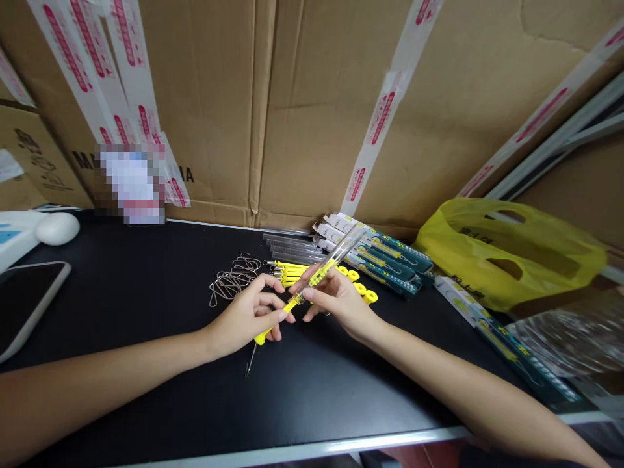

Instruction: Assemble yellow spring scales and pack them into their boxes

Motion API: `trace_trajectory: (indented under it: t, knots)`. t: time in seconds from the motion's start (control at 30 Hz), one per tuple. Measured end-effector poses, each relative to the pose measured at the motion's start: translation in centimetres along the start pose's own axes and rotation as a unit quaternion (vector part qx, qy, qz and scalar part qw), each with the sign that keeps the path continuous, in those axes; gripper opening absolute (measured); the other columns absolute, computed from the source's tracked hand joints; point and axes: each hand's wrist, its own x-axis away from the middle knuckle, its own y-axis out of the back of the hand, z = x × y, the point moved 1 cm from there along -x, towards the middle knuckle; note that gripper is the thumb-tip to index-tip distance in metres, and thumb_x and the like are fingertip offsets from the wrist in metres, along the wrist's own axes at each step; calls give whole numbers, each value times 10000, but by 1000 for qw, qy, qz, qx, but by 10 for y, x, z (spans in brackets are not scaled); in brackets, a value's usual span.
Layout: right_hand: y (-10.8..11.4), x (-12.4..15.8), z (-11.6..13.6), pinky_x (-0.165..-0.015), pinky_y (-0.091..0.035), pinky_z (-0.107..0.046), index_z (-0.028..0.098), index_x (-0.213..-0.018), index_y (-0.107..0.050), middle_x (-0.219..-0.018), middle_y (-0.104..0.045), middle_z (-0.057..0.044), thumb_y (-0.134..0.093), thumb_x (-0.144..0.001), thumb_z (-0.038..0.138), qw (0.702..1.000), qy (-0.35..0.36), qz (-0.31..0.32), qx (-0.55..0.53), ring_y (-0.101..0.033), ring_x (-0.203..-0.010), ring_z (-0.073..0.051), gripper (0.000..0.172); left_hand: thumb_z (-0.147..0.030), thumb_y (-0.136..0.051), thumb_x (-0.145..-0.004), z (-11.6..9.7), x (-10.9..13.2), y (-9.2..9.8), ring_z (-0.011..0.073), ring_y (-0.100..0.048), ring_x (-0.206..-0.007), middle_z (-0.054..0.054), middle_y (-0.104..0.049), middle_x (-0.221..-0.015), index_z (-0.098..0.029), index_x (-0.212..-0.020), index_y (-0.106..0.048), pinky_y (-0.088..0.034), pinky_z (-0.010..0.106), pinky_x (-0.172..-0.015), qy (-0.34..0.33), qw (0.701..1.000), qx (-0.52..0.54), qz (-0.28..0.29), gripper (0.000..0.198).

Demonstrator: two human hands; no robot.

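Over the black table (pixel 146 312), my left hand (pixel 248 315) pinches a yellow-handled tool (pixel 273 325) whose thin metal tip points down toward the table. My right hand (pixel 336 296) grips a clear plastic tube (pixel 341 250) that slants up to the right, and the tool's yellow handle sits partly inside its lower end. The two hands almost touch at the tube's mouth. Behind them lie more yellow tools (pixel 292 270) with yellow caps (pixel 363 291), and a bunch of wire hooks (pixel 234 276).
Clear tubes (pixel 287 244) and packaged card sets (pixel 385 257) lie by the cardboard boxes (pixel 302 104) at the back. A yellow plastic bag (pixel 507 253) sits at right, more packs (pixel 507 338) by it. A tablet (pixel 26 302) lies at far left.
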Motion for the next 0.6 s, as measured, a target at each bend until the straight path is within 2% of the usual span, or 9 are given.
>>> trace_trajectory:
  t: [0.23,0.47,0.6]
  knots:
    - [-7,3,-6,-506,-582,-199,175,-939,-586,-898,-696,-35,-731,-746,280,1000,0,20,-4,-653,-687,-115,263,-328,-642,-811,1,0,0,119,-636,-547,2,-676,-794,-218,-982,-343,-498,258,-544,-1,1000,16,5,361]
    - [-12,7,-4,-460,-574,-202,196,-958,-572,-929,-672,-36,-692,-786,311,1000,15,25,-6,-626,-675,-112,239,-297,-706,-760,3,0,-1,144,-670,-659,-7,-689,-721,-204,-963,-389,-522,294,-668,6,999,34,-34,387]
    - [-11,6,-2,-458,-568,-201,202,-954,-564,-923,-664,-34,-691,-789,311,999,18,28,-10,-617,-698,-117,235,-354,-687,-778,3,0,0,149,-672,-685,-3,-685,-711,-188,-979,-429,-519,294,-686,9,999,30,-34,367]
